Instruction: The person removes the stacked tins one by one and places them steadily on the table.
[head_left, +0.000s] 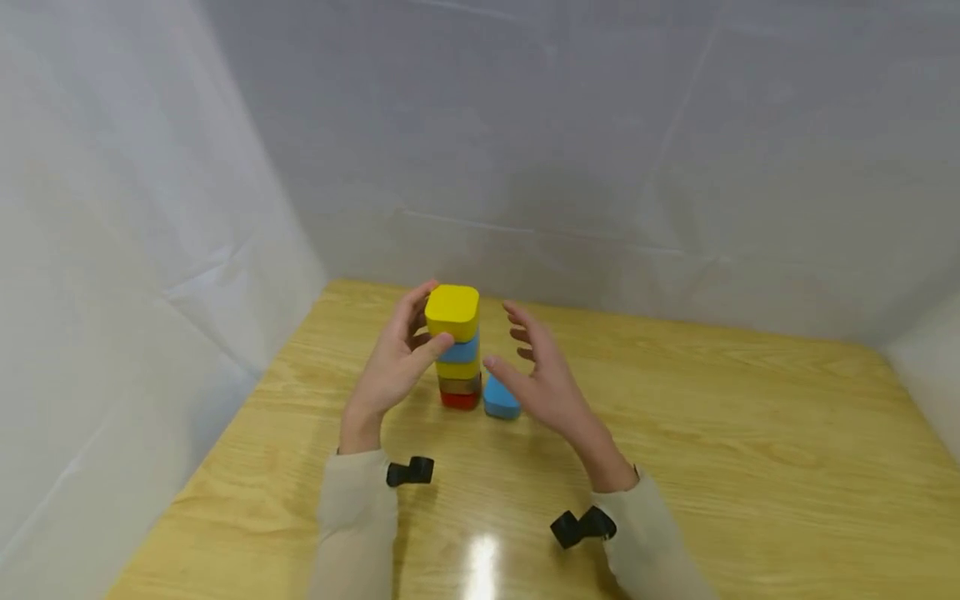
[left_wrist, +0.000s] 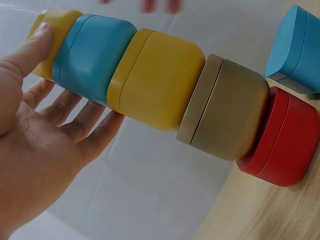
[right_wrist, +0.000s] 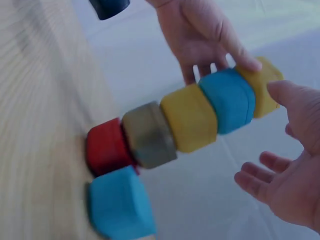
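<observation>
Steadying a five-block stack between two hands

From the left: the left hand (head_left: 396,365) has fingers nearly straight, its thumb tip touching the top yellow block (head_left: 453,312); a light touch seems wise, since the tower (head_left: 459,358) of yellow, blue, yellow, tan and red stands tall on the wooden table (head_left: 735,467). A loose blue block (head_left: 500,398) sits just beside the red base, where a careless move could knock it. The right hand (head_left: 543,379) hovers open near the stack, touching nothing. White sheeting (head_left: 135,250) walls the table
</observation>
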